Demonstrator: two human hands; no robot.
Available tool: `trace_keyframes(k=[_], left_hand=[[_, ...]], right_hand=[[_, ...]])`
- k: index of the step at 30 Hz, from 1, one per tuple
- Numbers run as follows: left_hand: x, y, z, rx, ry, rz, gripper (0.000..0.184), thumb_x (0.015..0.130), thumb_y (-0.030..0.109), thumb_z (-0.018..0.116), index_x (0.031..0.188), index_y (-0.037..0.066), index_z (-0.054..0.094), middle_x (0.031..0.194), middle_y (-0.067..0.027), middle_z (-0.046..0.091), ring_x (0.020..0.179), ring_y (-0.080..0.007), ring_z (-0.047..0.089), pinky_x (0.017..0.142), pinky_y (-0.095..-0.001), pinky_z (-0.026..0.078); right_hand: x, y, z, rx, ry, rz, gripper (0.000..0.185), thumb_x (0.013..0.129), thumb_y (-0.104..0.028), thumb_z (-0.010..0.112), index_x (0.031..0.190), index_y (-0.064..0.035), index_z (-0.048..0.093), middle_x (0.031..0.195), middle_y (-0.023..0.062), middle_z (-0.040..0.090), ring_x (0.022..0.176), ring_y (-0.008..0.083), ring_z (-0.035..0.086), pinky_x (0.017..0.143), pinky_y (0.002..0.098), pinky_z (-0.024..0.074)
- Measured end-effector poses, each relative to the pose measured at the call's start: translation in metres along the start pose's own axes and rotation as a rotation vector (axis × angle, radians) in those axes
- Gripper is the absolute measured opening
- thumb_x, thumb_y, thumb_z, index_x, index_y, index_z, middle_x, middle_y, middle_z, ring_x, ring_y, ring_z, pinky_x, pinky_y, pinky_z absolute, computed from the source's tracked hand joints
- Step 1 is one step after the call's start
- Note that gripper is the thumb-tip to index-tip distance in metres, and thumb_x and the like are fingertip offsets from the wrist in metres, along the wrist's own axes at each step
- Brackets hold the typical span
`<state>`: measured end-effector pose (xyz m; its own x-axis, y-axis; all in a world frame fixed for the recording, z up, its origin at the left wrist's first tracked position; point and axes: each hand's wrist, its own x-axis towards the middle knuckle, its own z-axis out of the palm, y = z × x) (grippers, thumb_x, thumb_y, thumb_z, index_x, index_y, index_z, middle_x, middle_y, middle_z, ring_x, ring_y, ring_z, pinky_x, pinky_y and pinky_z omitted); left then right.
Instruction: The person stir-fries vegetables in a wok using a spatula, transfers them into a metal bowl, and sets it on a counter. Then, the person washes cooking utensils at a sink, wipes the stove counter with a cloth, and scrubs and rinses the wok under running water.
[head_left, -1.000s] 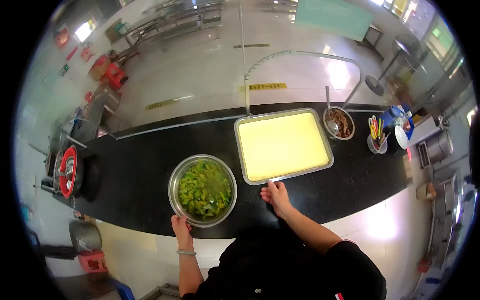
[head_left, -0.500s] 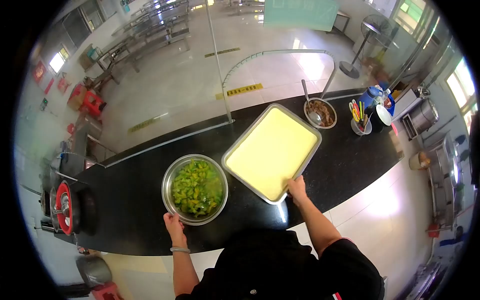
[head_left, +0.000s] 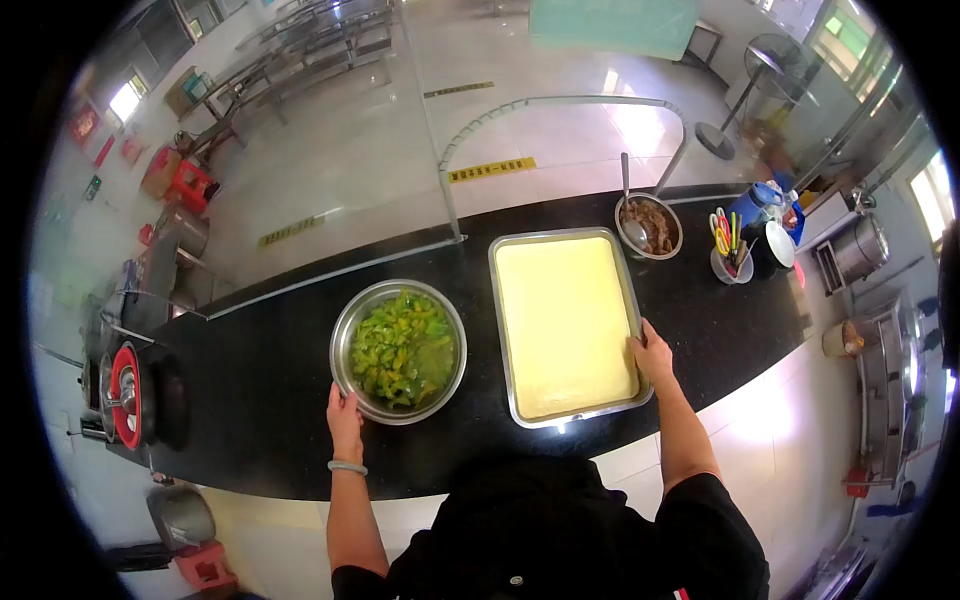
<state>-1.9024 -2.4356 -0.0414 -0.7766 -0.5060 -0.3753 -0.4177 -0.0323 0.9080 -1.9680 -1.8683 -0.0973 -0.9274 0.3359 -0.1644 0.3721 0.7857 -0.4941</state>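
My left hand (head_left: 345, 421) grips the lower left rim of a round steel bowl (head_left: 458, 368) on the black counter. Chopped green vegetables (head_left: 400, 345) lie in the bowl. With my right hand (head_left: 652, 355) I hold the right rim of a rectangular metal tray (head_left: 497, 300). A smooth, pale yellow layer (head_left: 565, 325) fills this tray, which sits to the right of the bowl, apart from it. The fingers of both hands are closed on the rims and partly hidden.
Behind the tray stands a bowl of brown food (head_left: 655, 225) with a ladle (head_left: 627, 180) in it. A cup of scissors and utensils (head_left: 733, 262) is at the right. A metal rail (head_left: 340, 277) edges the counter (head_left: 260, 400); a red basin (head_left: 127, 395) is far left.
The tray has turned from slanted to nearly straight and shifted right with my right hand. The vegetable bowl has moved slightly away from me, my left hand still on its rim.
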Motion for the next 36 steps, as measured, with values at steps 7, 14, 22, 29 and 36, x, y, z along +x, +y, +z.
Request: trace_keyframes(k=[7,14,22,29,36], left_hand=[[0.023,0.013,0.069,0.016,-0.103,0.019,0.045,0.099,0.01,0.049,0.143,0.012,0.043,0.074,0.0038,0.05,0.054,-0.0029,0.04,0.045,-0.0194,0.034],[0.018,0.034,0.11,0.028,-0.084,-0.019,0.044,0.098,0.011,0.05,0.142,0.014,0.044,0.074,0.0044,0.05,0.052,-0.0022,0.039,0.044,-0.0175,0.032],[0.026,0.036,0.116,0.036,-0.116,-0.042,0.046,0.097,0.01,0.051,0.143,0.015,0.044,0.075,0.0048,0.051,0.052,-0.0018,0.04,0.043,-0.0168,0.032],[0.029,0.044,0.128,0.065,-0.147,-0.027,0.047,0.098,0.011,0.051,0.144,0.015,0.042,0.076,0.0051,0.052,0.052,-0.0019,0.04,0.044,-0.0167,0.035],[0.033,0.042,0.132,0.0,-0.113,-0.07,0.053,0.095,0.009,0.055,0.145,0.01,0.039,0.078,0.0035,0.053,0.055,-0.0031,0.043,0.047,-0.0192,0.038]], right_hand=[[0.022,-0.001,-0.022,0.06,-0.094,0.026,0.063,0.084,-0.036,0.061,0.143,-0.0248,0.043,0.107,0.0193,0.067,0.099,0.0338,0.065,0.087,0.0409,0.05],[0.049,0.006,-0.034,0.055,-0.068,-0.03,0.062,0.083,-0.036,0.064,0.14,-0.0168,0.047,0.104,0.0179,0.068,0.094,0.0311,0.066,0.085,0.0387,0.0505],[0.079,0.006,-0.052,0.07,-0.185,-0.013,0.059,0.084,-0.035,0.063,0.137,-0.0141,0.05,0.109,0.0167,0.068,0.097,0.0305,0.066,0.086,0.0382,0.0504],[0.152,0.023,-0.063,1.094,-0.055,0.369,0.072,0.092,-0.037,0.06,0.147,-0.0053,0.027,0.082,0.0084,0.061,0.062,0.0153,0.06,0.053,0.0305,0.0524],[0.205,0.021,-0.059,1.099,0.094,0.352,0.012,0.092,-0.012,0.053,0.102,-0.0063,0.056,0.071,0.0034,0.058,0.054,0.013,0.057,0.047,0.027,0.052]])
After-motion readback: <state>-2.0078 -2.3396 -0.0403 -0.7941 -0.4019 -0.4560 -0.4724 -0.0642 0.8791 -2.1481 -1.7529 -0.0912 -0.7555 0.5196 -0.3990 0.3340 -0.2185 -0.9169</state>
